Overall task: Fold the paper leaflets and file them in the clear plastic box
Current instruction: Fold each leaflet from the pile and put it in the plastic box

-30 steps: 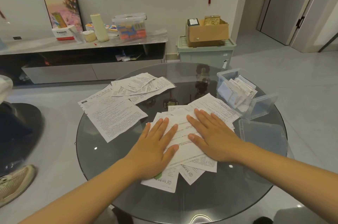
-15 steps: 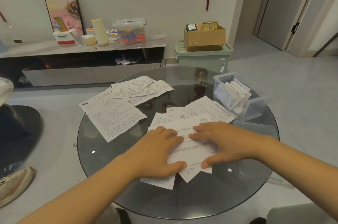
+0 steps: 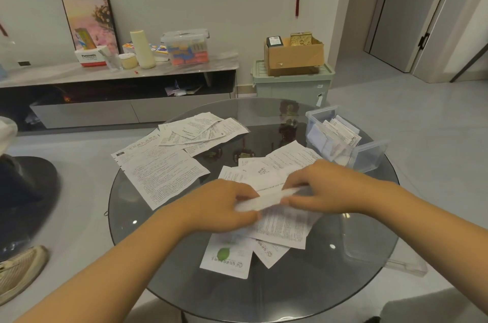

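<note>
On the round glass table [image 3: 163, 251] both hands lift a white printed leaflet [image 3: 280, 217] off a small pile. My left hand [image 3: 219, 206] pinches its left edge and my right hand [image 3: 327, 188] pinches its upper right edge, which curls up between them. More leaflets lie under it, one with a green mark [image 3: 224, 254]. A second spread of leaflets [image 3: 163, 172] lies at the table's left. The clear plastic box [image 3: 369, 156] stands at the right, holding several folded leaflets upright.
The box's clear lid [image 3: 369, 248] lies flat at the table's right edge. Behind the table stand a low TV cabinet [image 3: 79, 108] with clutter and a green bin [image 3: 293, 82] with a cardboard box on top. A shoe [image 3: 18, 270] shows at the left.
Both hands lay flat, pressing the pile, one second ago. Their fingers have since curled and taken hold of the top leaflet, raising its far edge off the pile.
</note>
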A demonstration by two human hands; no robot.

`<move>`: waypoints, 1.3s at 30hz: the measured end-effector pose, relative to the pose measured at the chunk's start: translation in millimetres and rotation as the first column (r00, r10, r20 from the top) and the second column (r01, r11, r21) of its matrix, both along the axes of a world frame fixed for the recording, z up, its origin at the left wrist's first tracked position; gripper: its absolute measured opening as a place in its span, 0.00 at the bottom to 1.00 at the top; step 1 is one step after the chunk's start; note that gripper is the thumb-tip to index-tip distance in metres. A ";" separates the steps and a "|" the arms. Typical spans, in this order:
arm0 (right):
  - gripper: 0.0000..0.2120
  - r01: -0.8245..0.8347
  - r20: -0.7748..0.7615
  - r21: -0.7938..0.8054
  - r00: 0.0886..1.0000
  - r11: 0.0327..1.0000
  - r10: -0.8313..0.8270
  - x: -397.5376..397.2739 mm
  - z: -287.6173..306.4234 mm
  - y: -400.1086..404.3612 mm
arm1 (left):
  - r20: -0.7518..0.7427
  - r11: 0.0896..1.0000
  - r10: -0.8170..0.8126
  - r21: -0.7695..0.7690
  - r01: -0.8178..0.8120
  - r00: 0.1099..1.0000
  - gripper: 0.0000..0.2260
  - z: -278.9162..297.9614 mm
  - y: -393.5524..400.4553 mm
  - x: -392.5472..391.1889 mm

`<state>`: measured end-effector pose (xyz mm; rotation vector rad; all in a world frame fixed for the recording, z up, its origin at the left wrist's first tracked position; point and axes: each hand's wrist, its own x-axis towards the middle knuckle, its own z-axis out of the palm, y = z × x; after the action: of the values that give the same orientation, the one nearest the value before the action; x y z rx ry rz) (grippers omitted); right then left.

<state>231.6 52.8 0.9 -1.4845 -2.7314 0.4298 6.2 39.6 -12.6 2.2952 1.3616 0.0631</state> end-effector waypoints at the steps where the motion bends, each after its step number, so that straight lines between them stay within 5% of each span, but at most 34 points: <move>1: 0.16 0.046 -0.034 0.019 0.998 0.999 -0.045 1.4 1.6 2.8 | 0.056 0.999 0.046 -0.027 -0.045 0.997 0.12 1.4 2.3 -1.4; 6: 0.12 0.157 -0.103 0.129 0.984 0.979 -0.144 1.4 -5.2 23.5 | 0.167 0.966 0.253 0.012 -0.259 0.953 0.12 -4.2 13.9 -1.5; 12: 0.28 0.121 0.045 0.252 0.990 0.960 -0.137 -8.6 -23.4 33.6 | 0.018 0.936 0.296 0.196 -0.293 0.955 0.27 -12.9 23.3 3.5; 15: 0.26 0.041 0.101 0.303 0.992 0.952 -0.075 -14.7 -32.2 33.5 | -0.062 0.930 0.301 0.241 -0.279 0.952 0.29 -21.2 29.0 2.1; 23: 0.16 -0.008 0.021 0.202 1.000 0.979 0.004 -33.7 -40.3 13.4 | -0.066 0.926 0.340 0.196 -0.322 0.938 0.28 -24.2 32.7 -3.6; 30: 0.20 0.035 0.010 0.157 0.999 0.987 -0.037 -35.0 -40.9 10.5 | 0.039 0.941 0.320 0.100 -0.323 0.946 0.22 -20.8 21.5 1.1; 39: 0.26 -0.143 0.001 -0.070 0.990 0.987 0.144 -15.8 -28.7 17.4 | 0.111 0.978 0.207 -0.016 -0.207 0.972 0.20 -20.1 7.7 -0.8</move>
<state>215.8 70.2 -27.8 -1.3088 -2.8671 0.5293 5.4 47.3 -32.8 2.1047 1.5352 0.2518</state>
